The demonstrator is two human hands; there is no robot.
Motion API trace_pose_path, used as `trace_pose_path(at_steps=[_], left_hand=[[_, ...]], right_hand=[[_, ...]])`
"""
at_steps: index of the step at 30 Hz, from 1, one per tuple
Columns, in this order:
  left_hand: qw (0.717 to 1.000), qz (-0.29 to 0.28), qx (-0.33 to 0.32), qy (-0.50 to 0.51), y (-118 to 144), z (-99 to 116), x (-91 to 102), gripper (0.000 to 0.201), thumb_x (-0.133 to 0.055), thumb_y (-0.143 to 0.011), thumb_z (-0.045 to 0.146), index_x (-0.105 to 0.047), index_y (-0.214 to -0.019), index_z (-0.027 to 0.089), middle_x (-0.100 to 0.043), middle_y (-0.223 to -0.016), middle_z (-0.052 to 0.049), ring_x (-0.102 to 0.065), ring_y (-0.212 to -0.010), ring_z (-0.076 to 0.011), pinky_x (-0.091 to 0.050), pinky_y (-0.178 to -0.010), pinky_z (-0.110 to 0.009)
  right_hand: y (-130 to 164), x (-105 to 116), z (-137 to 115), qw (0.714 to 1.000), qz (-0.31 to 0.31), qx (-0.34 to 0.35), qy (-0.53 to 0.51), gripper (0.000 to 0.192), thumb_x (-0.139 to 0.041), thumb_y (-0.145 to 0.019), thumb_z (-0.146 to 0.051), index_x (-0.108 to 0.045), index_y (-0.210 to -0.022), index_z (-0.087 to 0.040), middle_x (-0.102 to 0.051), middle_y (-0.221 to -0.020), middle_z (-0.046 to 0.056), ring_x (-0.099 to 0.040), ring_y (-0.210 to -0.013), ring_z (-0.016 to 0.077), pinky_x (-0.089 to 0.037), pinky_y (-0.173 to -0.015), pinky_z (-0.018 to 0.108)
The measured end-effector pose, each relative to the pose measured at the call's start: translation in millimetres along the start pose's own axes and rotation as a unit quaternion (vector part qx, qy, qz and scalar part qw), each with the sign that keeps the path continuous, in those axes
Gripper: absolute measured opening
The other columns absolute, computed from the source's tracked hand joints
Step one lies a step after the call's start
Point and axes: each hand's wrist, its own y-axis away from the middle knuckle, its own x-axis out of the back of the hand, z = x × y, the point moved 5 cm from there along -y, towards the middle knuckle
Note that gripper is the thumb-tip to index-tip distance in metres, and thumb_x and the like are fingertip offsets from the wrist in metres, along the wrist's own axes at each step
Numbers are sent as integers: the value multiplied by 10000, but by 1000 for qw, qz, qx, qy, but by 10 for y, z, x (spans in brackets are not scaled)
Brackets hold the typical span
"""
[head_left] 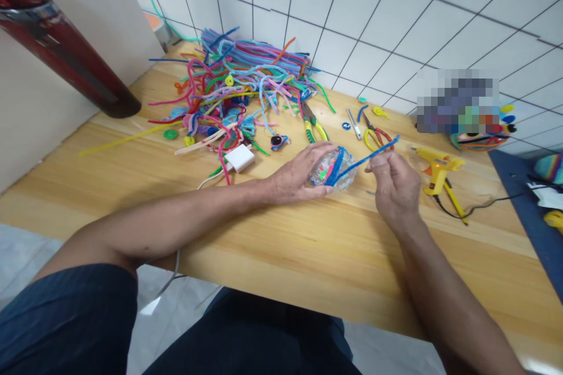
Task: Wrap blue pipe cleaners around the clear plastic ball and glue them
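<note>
My left hand [299, 174] cups a small clear ball [333, 169] with coloured bits inside, resting on the wooden table [264, 234]. A blue pipe cleaner [369, 158] is wrapped around the ball and runs up to the right. My right hand [396, 184] pinches that blue pipe cleaner just to the right of the ball, with its free end sticking out past my fingers.
A big heap of coloured pipe cleaners [246, 82] lies at the back. Nearby are yellow-green pliers [313, 124], small yellow-handled cutters [376, 136], a white charger block [240, 158], a yellow glue gun [437, 171] and a colourful craft figure [479, 135]. A blue mat [528, 199] lies at right.
</note>
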Motion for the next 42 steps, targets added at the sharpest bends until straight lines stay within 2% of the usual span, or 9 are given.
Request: trace_pose_path(at_steps=[7, 11, 12, 14, 18, 23, 28, 33, 42], left_hand=[[1000, 4, 18, 4, -12, 9, 42, 852, -706, -966, 547, -303, -1656, 250, -453, -1659, -202, -415, -1598, -394, -370, -1333, -642], [999, -1, 34, 0, -10, -5, 56, 847, -689, -973, 576, -313, -1657, 247, -453, -1663, -193, -428, -1589, -390, -374, -1332, -642], [999, 0, 35, 0, -9, -6, 57, 851, -692, -971, 577, -310, -1659, 251, -449, -1666, -190, -426, -1591, -392, -374, -1330, -644], [1000, 2, 30, 2, -6, -2, 60, 858, -708, -968, 560, -297, -1661, 264, -443, -1668, -187, -419, -1594, -394, -378, -1327, -646], [1000, 0, 23, 1, -6, 12, 60, 856, -729, -966, 497, -281, -1660, 274, -447, -1660, -188, -413, -1592, -402, -375, -1326, -650], [1000, -5, 27, 1, -12, 11, 59, 860, -728, -959, 513, -289, -1656, 266, -457, -1646, -195, -423, -1583, -408, -367, -1326, -668], [1000, 2, 20, 2, -11, 9, 56, 852, -719, -966, 532, -299, -1657, 267, -463, -1645, -190, -422, -1587, -395, -374, -1329, -649], [1000, 4, 9, 7, -2, 11, 41, 867, -721, -968, 524, -284, -1672, 266, -447, -1657, -196, -421, -1587, -405, -371, -1328, -653], [999, 8, -41, -12, -11, 64, 7, 868, -729, -974, 462, -257, -1683, 296, -471, -1640, -193, -412, -1599, -405, -407, -1296, -668]], right_hand=[[-100, 70, 354, 992, 14, -46, 117, 488, -594, -980, -374, -375, -558, -261, -358, -528, -29, -398, -548, 171, -289, -574, 348], [-149, 92, 691, 985, 32, -50, 163, 238, -699, -872, -377, -566, -713, -258, -594, -736, 19, -519, -702, 214, -414, -664, 357], [-151, 80, 744, 988, 30, -51, 145, 150, -724, -838, -362, -629, -814, -249, -658, -837, 40, -570, -758, 225, -462, -707, 371], [-144, 37, 792, 996, 18, -58, 70, 200, -729, -828, -344, -682, -991, -237, -726, -994, 69, -647, -830, 230, -529, -776, 401], [-122, -75, 707, 988, -29, -91, -121, 184, -639, -945, -393, -712, -1024, -242, -778, -953, 52, -696, -774, 191, -561, -734, 365], [-103, -109, 588, 962, -45, -134, -233, 271, -769, -884, -501, -742, -884, -231, -753, -784, 21, -599, -599, 144, -498, -597, 308], [-66, -81, 498, 963, -37, -149, -221, 418, -742, -913, -575, -697, -693, -222, -593, -549, -21, -511, -523, 135, -426, -570, 304], [-12, -78, 210, 960, -17, -72, -271, 302, -877, -806, -491, -711, -820, -239, -690, -758, -10, -581, -673, 150, -479, -652, 303], [142, -167, -50, 977, -19, -42, -206, 279, -849, -845, -452, -673, -775, -246, -644, -696, -25, -568, -672, 161, -464, -669, 327]])
